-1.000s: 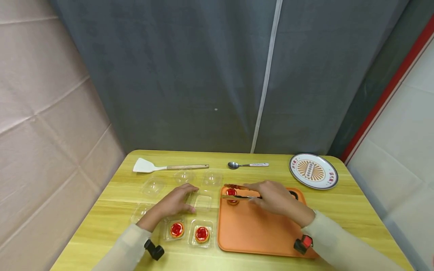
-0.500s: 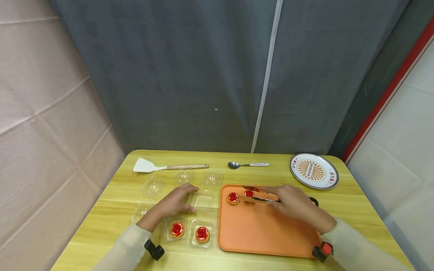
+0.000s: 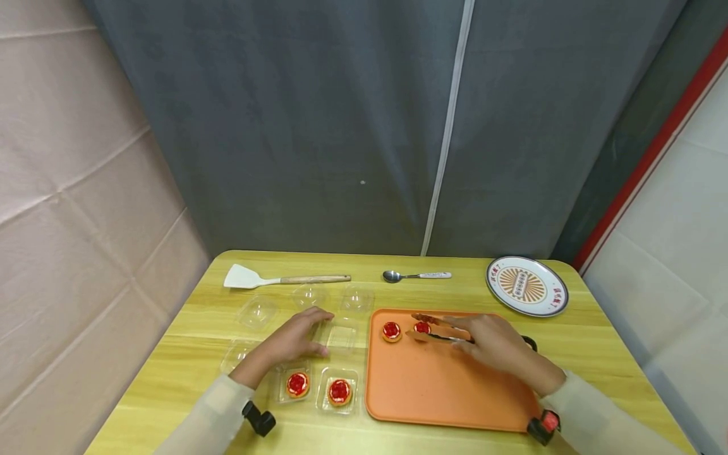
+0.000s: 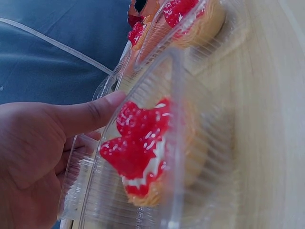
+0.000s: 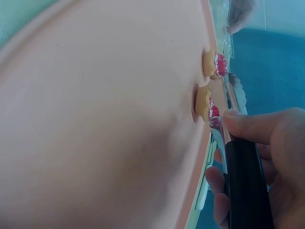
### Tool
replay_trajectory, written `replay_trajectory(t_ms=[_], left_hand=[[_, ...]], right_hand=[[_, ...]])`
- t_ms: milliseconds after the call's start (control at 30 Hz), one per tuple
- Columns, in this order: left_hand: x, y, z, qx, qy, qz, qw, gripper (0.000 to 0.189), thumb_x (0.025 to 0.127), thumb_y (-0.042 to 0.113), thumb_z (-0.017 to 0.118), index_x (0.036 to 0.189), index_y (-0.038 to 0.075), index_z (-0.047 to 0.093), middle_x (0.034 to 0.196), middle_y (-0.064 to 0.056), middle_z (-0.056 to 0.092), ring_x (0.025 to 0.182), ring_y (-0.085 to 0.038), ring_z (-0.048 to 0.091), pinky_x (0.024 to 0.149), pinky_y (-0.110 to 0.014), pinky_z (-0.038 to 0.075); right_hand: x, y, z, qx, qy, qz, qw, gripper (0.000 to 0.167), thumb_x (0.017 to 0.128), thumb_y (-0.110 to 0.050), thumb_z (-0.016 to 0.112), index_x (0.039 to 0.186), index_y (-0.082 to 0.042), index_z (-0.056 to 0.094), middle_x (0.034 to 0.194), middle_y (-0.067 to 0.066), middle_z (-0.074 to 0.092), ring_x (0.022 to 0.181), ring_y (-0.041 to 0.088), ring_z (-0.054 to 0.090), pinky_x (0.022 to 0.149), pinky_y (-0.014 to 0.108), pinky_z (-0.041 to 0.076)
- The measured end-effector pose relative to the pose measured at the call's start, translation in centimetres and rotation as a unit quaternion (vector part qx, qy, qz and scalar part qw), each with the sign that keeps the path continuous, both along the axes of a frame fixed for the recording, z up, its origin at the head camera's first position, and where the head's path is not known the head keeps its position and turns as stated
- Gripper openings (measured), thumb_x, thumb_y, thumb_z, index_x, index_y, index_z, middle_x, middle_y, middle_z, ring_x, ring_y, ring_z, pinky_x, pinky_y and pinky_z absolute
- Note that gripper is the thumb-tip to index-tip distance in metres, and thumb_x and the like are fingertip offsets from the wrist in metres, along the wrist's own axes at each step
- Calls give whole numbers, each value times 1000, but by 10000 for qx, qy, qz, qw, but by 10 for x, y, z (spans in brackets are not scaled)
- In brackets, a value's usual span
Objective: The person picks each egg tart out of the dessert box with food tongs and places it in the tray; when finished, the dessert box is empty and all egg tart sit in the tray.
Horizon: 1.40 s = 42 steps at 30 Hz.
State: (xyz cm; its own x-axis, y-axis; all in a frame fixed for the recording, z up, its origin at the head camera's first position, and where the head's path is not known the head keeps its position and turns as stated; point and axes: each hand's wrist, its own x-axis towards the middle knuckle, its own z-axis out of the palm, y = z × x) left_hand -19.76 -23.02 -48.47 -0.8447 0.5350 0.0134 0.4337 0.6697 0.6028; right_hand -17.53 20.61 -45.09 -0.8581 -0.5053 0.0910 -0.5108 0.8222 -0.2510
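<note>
My right hand (image 3: 491, 338) grips black-handled tongs (image 5: 248, 186) above the orange tray (image 3: 443, 385). The two tong arms stand on either side of a small tart (image 3: 422, 327) with red topping. To its left, near the tray's far left corner, sits another red-topped tart (image 3: 391, 332). My left hand (image 3: 296, 338) lies with thumb and fingers spread at the left side of a clear plastic box (image 3: 341, 340) that has no tart in it. In the left wrist view, the thumb reaches past a clear box (image 4: 176, 143) holding a tart (image 4: 143, 148).
Nearer the front, another clear box (image 3: 337, 407) holds a tart (image 3: 339, 392). Clear domed lids (image 3: 357, 298) spread behind and left of the left hand. A white spatula (image 3: 241, 278), a spoon (image 3: 392, 277) and a patterned plate (image 3: 526, 287) lie along the back.
My right hand has moved the tongs rightward, from the left tart to the tart beside it, then a touch further right. The left hand stays in place.
</note>
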Motion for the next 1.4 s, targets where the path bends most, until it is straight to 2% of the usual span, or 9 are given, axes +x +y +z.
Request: replay_trajectory(t_ms=[200,267,333,433,700,933,1167,1267,1400], left_hand=[[0,1,-1,-33,-38,38,10000,79,79,23,90,145,-2,54,137,-13,60,129,-34,57,113,-53,45],[0,2,-1,-42,-19,34,10000,79,79,23,90,145,-2,54,136,-13,60,129,-34,57,112,-53,45],[1,2,0,-49,-2,49,10000,79,79,22,90,145,-2,54,136,-13,60,129,-34,57,112,-53,45],[2,2,2,-80,56,53,9999,79,79,23,90,144,-3,54,136,-13,60,129,-35,57,112,-53,46],[3,4,6,-219,59,106,9997,80,78,24,91,145,-2,54,137,-13,60,129,-36,56,112,-55,46],[3,3,6,-358,-59,210,9991,84,79,27,89,149,0,50,148,-18,53,139,-42,47,117,-58,38],[7,2,11,-477,-46,401,9980,88,81,30,88,154,3,46,157,-21,45,146,-43,40,120,-59,33],[12,-1,15,-383,-18,458,9982,86,83,30,87,154,3,45,158,-22,43,146,-44,39,120,-60,33],[23,-11,19,-164,-73,562,9983,83,85,31,85,154,3,46,158,-22,44,146,-44,40,119,-60,35]], right_hand=[[0,0,0,-1,80,41,10000,50,88,-28,83,135,-19,70,69,-10,61,50,3,30,51,25,28],[1,0,1,-22,65,42,10000,50,88,-28,83,135,-19,70,66,-12,58,50,3,29,51,25,28],[2,-1,2,-8,29,6,10000,51,88,-28,83,137,-20,69,56,-14,40,50,3,27,51,25,27],[3,-1,6,-39,-41,-39,10000,51,89,-29,82,137,-21,69,53,-13,35,49,3,27,50,24,25],[7,-8,12,-70,-6,64,10000,53,88,-31,83,138,-21,68,64,-15,51,49,2,29,50,25,28],[11,-19,15,-160,-35,170,9997,54,87,-31,84,138,-24,68,60,-18,41,47,-2,31,46,21,24],[12,-38,16,-268,-226,501,9981,55,90,-29,82,142,-22,65,62,-16,43,50,-2,32,48,22,27],[12,-47,16,-249,-193,659,9973,55,90,-29,82,142,-22,64,75,-14,63,52,-2,36,49,22,30],[13,-60,18,-237,-157,884,9957,56,90,-30,81,143,-21,64,110,-3,77,59,1,48,53,25,41]])
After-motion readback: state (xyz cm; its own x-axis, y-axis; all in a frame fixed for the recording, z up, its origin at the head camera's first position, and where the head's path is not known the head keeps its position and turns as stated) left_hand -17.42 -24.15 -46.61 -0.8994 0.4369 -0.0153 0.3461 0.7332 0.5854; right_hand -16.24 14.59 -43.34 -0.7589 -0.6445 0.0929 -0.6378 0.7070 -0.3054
